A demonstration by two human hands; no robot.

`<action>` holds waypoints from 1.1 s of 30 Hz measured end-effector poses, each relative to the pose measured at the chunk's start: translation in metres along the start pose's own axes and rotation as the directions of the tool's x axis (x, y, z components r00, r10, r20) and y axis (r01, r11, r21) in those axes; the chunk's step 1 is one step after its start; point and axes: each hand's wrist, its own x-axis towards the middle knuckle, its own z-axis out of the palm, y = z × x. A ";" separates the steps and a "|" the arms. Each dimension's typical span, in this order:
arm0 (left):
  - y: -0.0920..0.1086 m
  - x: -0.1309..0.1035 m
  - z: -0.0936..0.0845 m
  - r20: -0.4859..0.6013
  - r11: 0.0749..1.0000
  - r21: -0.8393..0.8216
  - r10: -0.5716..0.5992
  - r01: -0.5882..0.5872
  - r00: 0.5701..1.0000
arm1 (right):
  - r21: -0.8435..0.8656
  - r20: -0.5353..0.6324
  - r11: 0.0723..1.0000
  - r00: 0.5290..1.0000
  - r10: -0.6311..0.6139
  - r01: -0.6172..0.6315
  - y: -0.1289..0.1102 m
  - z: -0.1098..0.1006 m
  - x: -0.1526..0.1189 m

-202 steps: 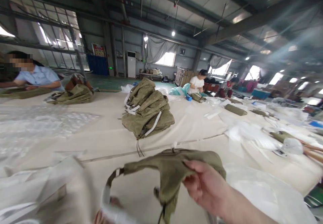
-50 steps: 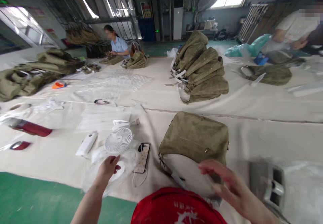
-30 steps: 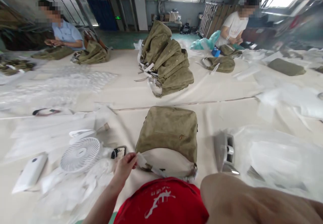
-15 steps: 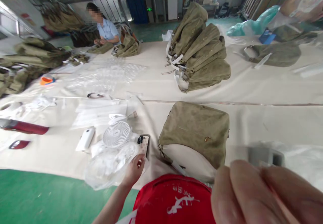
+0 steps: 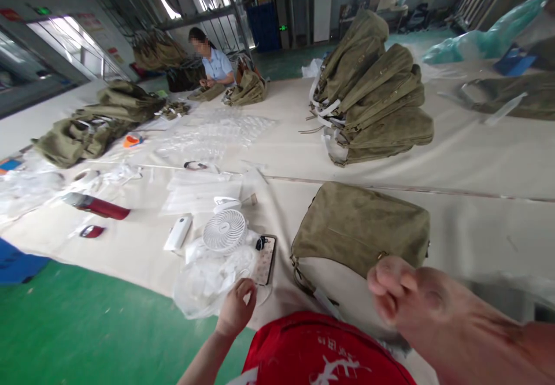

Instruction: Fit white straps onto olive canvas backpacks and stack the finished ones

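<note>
An olive canvas bag [image 5: 359, 223] with a pale lower panel lies in front of me. My right hand [image 5: 401, 292] is over its lower right part, close to a small metal fitting. The fingers are curled closed, and whatever they may hold is hidden. My left hand [image 5: 237, 308] is just below a phone in a patterned case [image 5: 265, 266], beside a crumpled clear plastic bag [image 5: 208, 284]. Its thumb and index finger meet in a pinch; I cannot make out anything between them.
A white fan [image 5: 224, 230], a white power bank [image 5: 178, 232] and a red flask [image 5: 104, 206] lie to the left. Olive bags [image 5: 377, 102] are stacked across the table, with more olive bags [image 5: 82, 130] at far left. A seated person [image 5: 214, 64] works beyond.
My right hand has moved from close to the camera down to the bag's lower right. My left hand stays near the phone. The view has shifted left, and the person at upper right is out of frame.
</note>
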 end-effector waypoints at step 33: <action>0.184 0.151 0.099 0.493 0.835 -0.533 0.175 0.137 0.852 | -0.449 -0.893 -0.114 0.442 0.078 -0.886 0.189 -0.153 -0.009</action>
